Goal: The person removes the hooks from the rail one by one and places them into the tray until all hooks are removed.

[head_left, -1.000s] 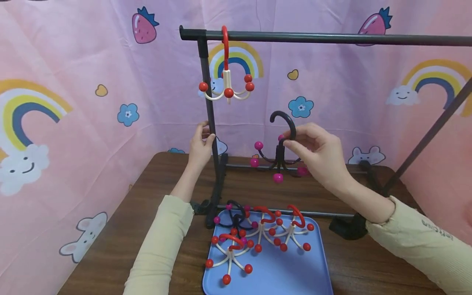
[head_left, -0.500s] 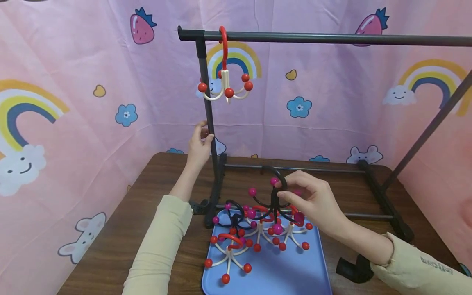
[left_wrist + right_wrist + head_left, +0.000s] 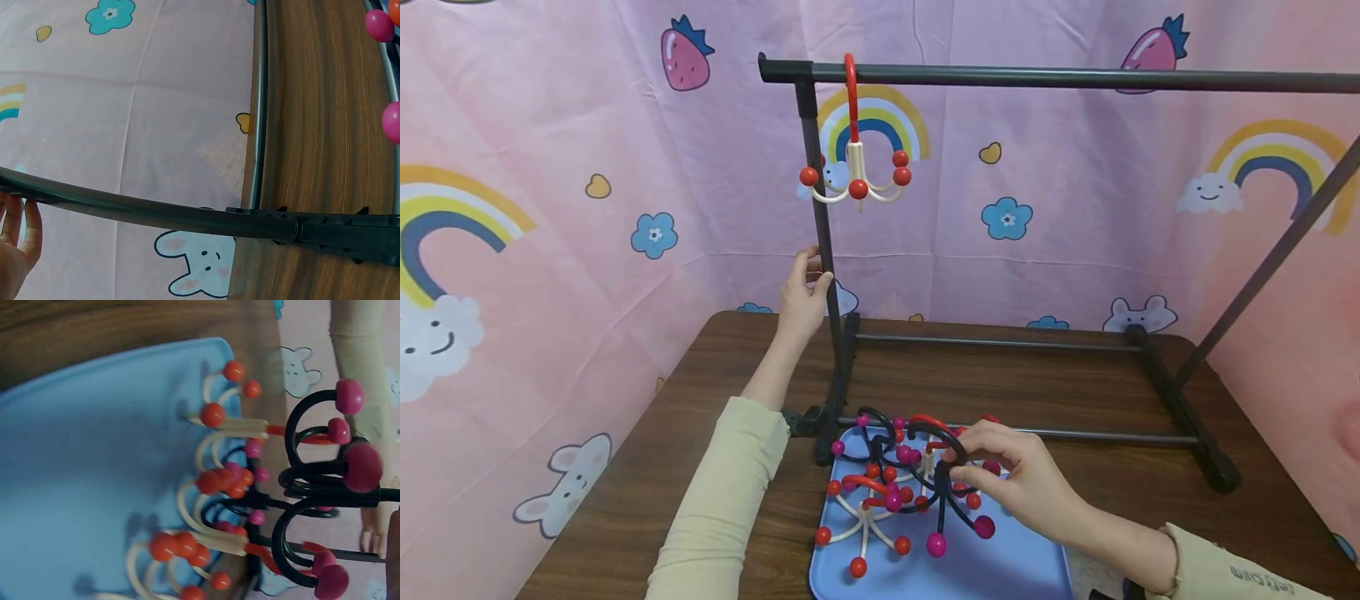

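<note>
My right hand [image 3: 1018,475] pinches a black multi-arm hanger [image 3: 942,479] at the base of its curved hook. Pink balls tip its arms, and it hovers low over the blue tray [image 3: 1000,567]. In the right wrist view this hanger [image 3: 331,481] shows large, in front of the tray. On the tray lie several similar hangers: a cream one with a red hook [image 3: 867,517] in front, and a black one [image 3: 877,450] behind, partly covered. My left hand [image 3: 805,300] holds the upright post [image 3: 822,217] of a dark rack between thumb and fingers.
A red-hooked cream hanger [image 3: 856,158] hangs at the left end of the rack's top bar [image 3: 1037,77]. The rack's base [image 3: 1183,408] stands on the wooden table [image 3: 737,367], behind the tray. A pink patterned cloth [image 3: 737,167] encloses the back and sides.
My right hand has brought the black hanger down and toward me, from in front of the rack to over the tray. My left hand has stayed at the post.
</note>
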